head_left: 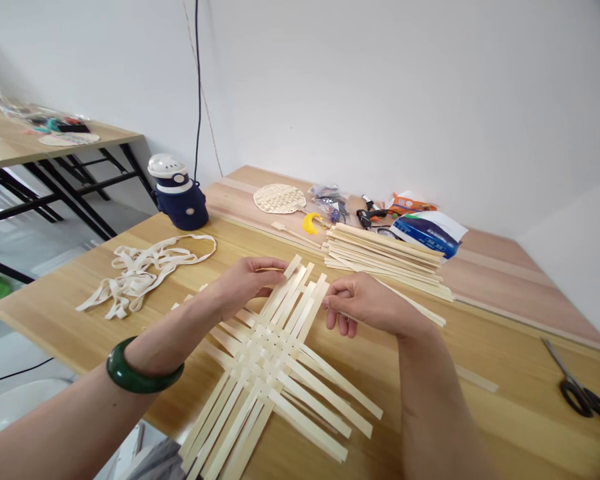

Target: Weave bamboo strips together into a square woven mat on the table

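A loosely woven mat of pale flat bamboo strips (265, 353) lies at an angle on the table, its weave tight in the middle and the long loose ends spreading out on all sides. My left hand (247, 283), below a green bangle (143, 365), has its fingers and thumb at the far left strip of the mat, near its upper end. On the opposite side, my right hand (355, 303) pinches the edge of the far right strip, with the other fingers curled under.
Behind the mat lies a stack of strips (385, 260). A cream fabric ribbon (140, 270) and a navy flask (179, 197) are at left. Scissors (583, 393) lie at right. A round woven fan (280, 199), glue gun (370, 215) and blue packet (425, 233) sit near the wall.
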A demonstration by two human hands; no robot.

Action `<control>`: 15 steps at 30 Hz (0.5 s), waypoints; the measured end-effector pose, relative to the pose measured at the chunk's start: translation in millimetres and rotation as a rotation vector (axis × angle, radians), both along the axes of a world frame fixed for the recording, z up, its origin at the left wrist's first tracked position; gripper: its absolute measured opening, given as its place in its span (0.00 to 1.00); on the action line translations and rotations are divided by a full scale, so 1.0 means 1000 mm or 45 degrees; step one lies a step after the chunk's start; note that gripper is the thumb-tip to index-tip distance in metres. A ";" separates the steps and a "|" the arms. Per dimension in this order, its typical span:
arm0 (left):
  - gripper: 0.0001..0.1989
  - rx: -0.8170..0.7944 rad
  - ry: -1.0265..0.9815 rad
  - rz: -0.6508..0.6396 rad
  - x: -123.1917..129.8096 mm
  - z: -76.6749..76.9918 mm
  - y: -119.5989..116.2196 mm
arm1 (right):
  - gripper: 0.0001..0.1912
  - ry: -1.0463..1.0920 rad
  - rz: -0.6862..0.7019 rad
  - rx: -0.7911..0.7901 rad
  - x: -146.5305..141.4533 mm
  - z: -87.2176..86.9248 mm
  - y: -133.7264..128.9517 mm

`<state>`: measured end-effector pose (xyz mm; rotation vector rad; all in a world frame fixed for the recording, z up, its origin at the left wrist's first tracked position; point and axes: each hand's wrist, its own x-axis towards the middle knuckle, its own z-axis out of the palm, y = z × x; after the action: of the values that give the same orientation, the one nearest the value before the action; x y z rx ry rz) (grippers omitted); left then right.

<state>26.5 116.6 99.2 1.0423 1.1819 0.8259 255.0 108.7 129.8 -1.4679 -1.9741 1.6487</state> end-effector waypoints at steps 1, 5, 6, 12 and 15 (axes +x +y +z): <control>0.17 0.033 0.014 -0.012 -0.001 -0.002 0.001 | 0.11 0.010 0.005 -0.005 -0.001 -0.002 0.000; 0.16 0.112 0.122 -0.008 -0.004 -0.004 0.002 | 0.12 0.075 0.025 -0.020 -0.008 -0.008 0.002; 0.16 0.091 0.128 0.014 -0.005 -0.004 0.002 | 0.13 0.081 0.027 -0.018 -0.009 -0.010 0.002; 0.17 -0.046 -0.056 0.180 -0.006 -0.001 0.002 | 0.16 0.080 0.069 -0.036 0.004 -0.010 0.006; 0.18 -0.051 -0.088 0.205 -0.004 -0.003 0.004 | 0.18 -0.002 0.062 0.031 0.026 -0.008 0.005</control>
<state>22.3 120.6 96.3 0.8870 1.2301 0.9526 280.5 113.3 121.6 -1.4243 -2.0391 1.6368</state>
